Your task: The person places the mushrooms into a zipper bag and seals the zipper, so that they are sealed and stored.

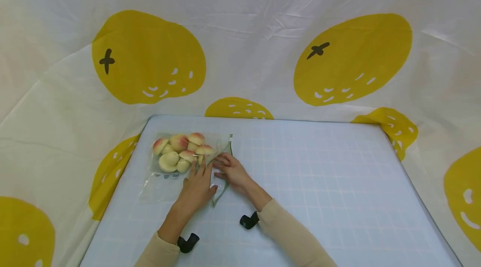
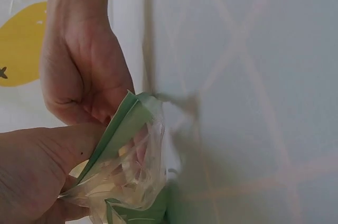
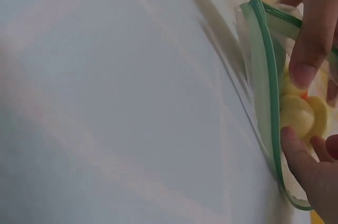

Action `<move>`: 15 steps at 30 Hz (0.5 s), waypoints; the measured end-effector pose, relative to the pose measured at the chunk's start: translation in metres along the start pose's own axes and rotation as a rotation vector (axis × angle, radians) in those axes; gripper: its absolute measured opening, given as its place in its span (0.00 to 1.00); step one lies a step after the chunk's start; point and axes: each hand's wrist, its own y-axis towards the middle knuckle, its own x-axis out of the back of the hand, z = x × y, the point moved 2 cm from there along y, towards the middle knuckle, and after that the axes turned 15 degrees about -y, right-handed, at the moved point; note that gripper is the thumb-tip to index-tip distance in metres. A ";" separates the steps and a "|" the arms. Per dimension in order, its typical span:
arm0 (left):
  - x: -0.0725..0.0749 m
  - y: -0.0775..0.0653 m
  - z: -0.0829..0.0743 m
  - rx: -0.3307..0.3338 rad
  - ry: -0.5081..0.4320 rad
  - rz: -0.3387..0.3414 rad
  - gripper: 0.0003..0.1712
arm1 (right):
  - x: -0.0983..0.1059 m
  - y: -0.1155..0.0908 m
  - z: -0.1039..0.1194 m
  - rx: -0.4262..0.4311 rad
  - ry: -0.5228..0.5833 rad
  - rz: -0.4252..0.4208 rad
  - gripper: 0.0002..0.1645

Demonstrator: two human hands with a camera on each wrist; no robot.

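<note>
A clear zip bag [image 1: 150, 187] with a green zip edge [image 3: 272, 102] lies at the table's left, its mouth parted towards the right. Inside are several mushroom-shaped pieces [image 1: 179, 142], cream with reddish tops on some. My left hand [image 1: 197, 187] rests over the bag near its mouth; in the left wrist view its thumb [image 2: 79, 139] and fingers pinch the bag's film by the green edge. My right hand [image 1: 233, 173] is at the mouth with loosely extended fingers; its fingertips [image 3: 290, 137] lie close to the pieces. The film partly hides those fingers.
A pale checked cloth covers the table [image 1: 319, 183]. Behind and beside it hangs a white curtain [image 1: 255, 50] printed with yellow fruit. A black wrist camera [image 1: 188, 243] sits by the left wrist, another black camera [image 1: 249, 220] by the right.
</note>
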 end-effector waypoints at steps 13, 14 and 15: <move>0.000 -0.001 0.000 0.029 0.006 0.011 0.49 | 0.018 -0.013 0.012 0.080 -0.060 -0.032 0.28; 0.000 -0.001 0.000 0.029 0.007 0.011 0.49 | 0.019 -0.013 0.013 0.084 -0.064 -0.033 0.28; 0.000 -0.001 0.000 0.030 0.007 0.013 0.49 | 0.021 -0.015 0.013 0.090 -0.067 -0.037 0.28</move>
